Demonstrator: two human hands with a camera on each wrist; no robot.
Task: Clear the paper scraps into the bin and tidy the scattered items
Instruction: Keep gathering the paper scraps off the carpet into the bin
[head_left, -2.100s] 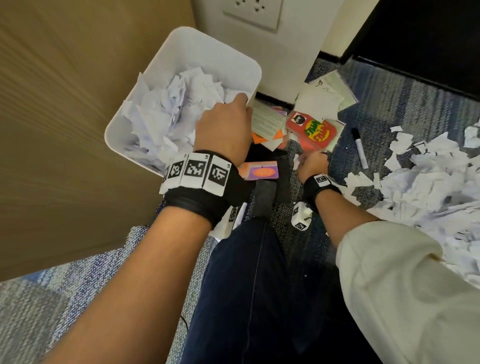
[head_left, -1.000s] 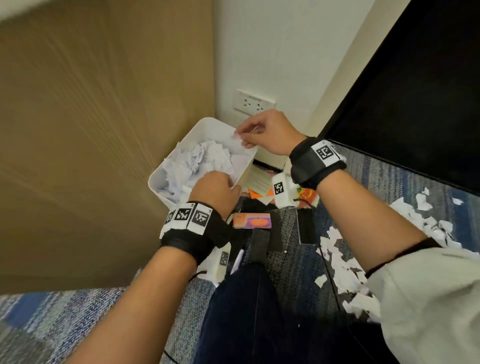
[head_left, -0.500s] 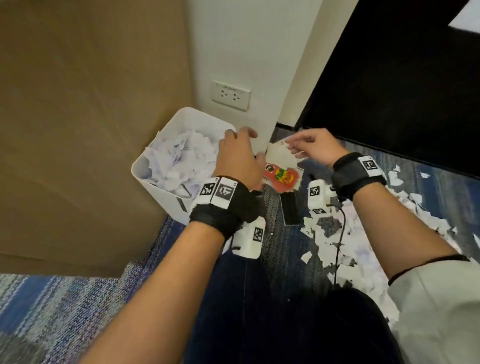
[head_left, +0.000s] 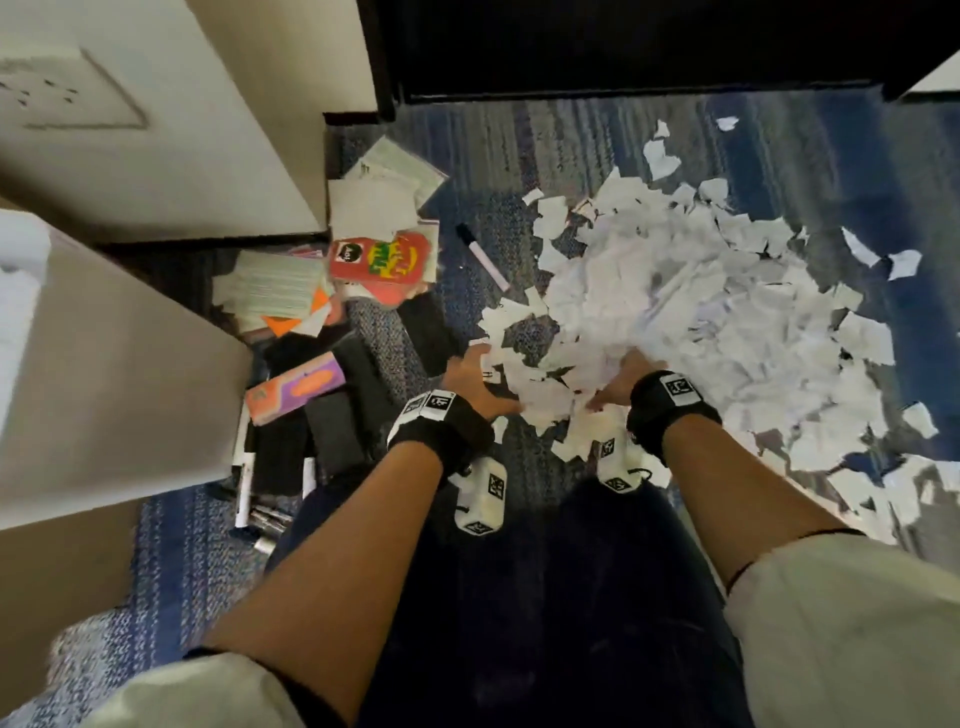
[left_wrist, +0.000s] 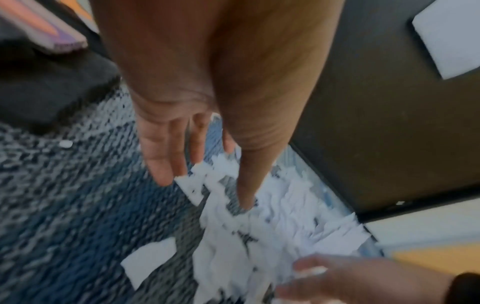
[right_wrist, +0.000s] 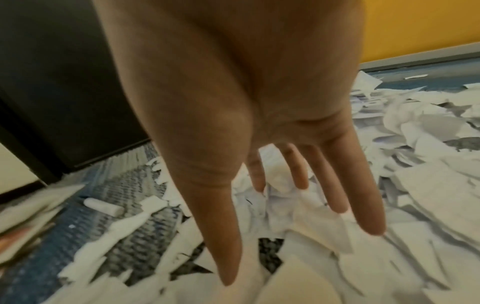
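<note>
Reaching both hands into the near edge of the paper scraps (head_left: 691, 312) heaped on the carpet (head_left: 545, 156), I have my left hand (head_left: 475, 382) and right hand (head_left: 621, 382) spread flat, fingers straight, grasping nothing. I judge the scraps light, limp and slippery, best cupped from opposite sides. The heap has no clear long axis; it spreads away to my right.

Torn white paper scraps (head_left: 691, 317) lie heaped loosely on the blue patterned carpet. A white marker pen with a black cap (head_left: 480, 255) lies flat beside them. A red printed card (head_left: 383, 258) tops what seem stacked leaflets.
</note>
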